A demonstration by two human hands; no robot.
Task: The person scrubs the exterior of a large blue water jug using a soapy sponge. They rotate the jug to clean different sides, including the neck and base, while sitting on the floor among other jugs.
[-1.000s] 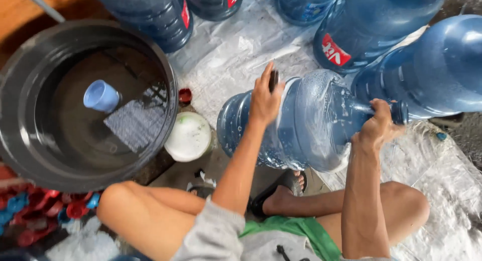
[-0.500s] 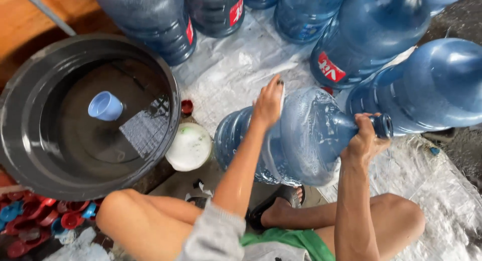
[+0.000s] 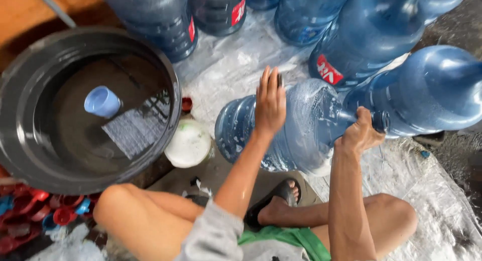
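The left hand (image 3: 270, 104) lies flat with fingers spread on the big blue plastic water jug (image 3: 296, 128) lying sideways, while the right hand (image 3: 360, 133) grips its neck tight.

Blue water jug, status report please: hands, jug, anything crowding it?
Left hand flat on the blue water jug; right hand gripping its neck. Jug lies on its side. More blue jugs close behind; black tub and white lid alongside.

I see my left hand (image 3: 270, 103) flat on a lying jug (image 3: 296, 128), my right hand (image 3: 360, 133) gripping its neck (tub (image 3: 30, 75) at nine o'clock).
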